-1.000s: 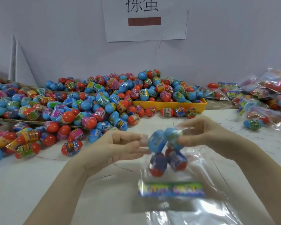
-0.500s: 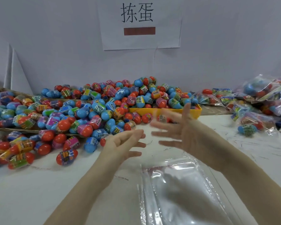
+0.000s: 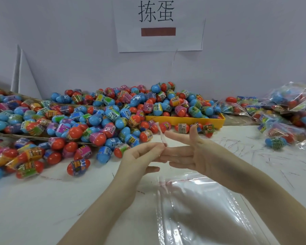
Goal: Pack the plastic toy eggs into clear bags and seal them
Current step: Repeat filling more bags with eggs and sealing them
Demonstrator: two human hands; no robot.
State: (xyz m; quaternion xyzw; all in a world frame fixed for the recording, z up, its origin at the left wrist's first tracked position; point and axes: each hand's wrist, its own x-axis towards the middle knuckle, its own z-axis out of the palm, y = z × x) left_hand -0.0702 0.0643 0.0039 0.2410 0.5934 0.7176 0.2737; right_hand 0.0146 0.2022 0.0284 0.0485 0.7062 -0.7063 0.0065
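The tabletop (image 3: pixel 42 200) carried a heap of eggs (image 3: pixel 102 117) along its far edge; clear bags (image 3: pixel 201 209) lay at the near edge. Above them, the right hand (image 3: pixel 193 152) was spread wide — the left hand (image 3: pixel 141 156) pinched a thin strip (image 3: pixel 161 134).

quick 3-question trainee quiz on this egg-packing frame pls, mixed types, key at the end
1. True or false: the left hand pinches a thin clear strip against the fingers of the right hand.
2. Where do the packed bags lie? A) left edge B) right side of the table C) inside the yellow tray
3. Fill in: the empty clear bags lie flat on the table, directly ___ the hands.

Key: 1 true; 2 B; 3 below (nearer the camera)
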